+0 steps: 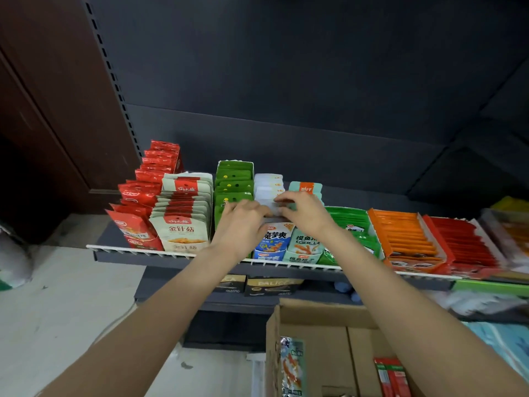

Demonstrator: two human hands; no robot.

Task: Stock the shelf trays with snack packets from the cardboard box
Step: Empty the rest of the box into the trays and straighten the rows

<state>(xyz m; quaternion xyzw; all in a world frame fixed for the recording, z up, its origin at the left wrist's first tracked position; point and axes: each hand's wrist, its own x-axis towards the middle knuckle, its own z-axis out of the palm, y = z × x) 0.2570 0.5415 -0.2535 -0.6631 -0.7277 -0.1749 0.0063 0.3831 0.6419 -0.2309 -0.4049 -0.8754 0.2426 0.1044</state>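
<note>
A: Leftmost on the shelf (137, 255), what stands there?

B: Red packets (137, 196) in a long row running back. Just beside them, beige-and-red packets (183, 213) standing upright. Then a green tray (234, 179) of green packets.

A: And the hands?

B: Left hand (243, 224) sits in front of the green tray, its fingers (252, 206) curled onto a stack of white packets (269, 190) in the blue-and-white tray (272, 242). Right hand (305, 210) meets it from the other side, fingers (286, 197) curled over the same stack. Both hands grip the white packets between them; fingertips nearly touching above the tray.

A: Right of that?

B: A teal tray (305, 247) with teal-and-orange packets (305, 187) behind the right hand. Then green packets (350, 222) lying slanted, an orange tray (406, 239) with orange packets, a red tray (463, 245) with red ones. Far right edge is blurred; cannot tell the goods.

A: The box?

B: Cardboard box (312, 333) below the shelf, between the forearms, flaps open. One clear packet (292, 365) leans on its inner left wall; a few red packets (390, 376) lie toward the right inside.
</note>
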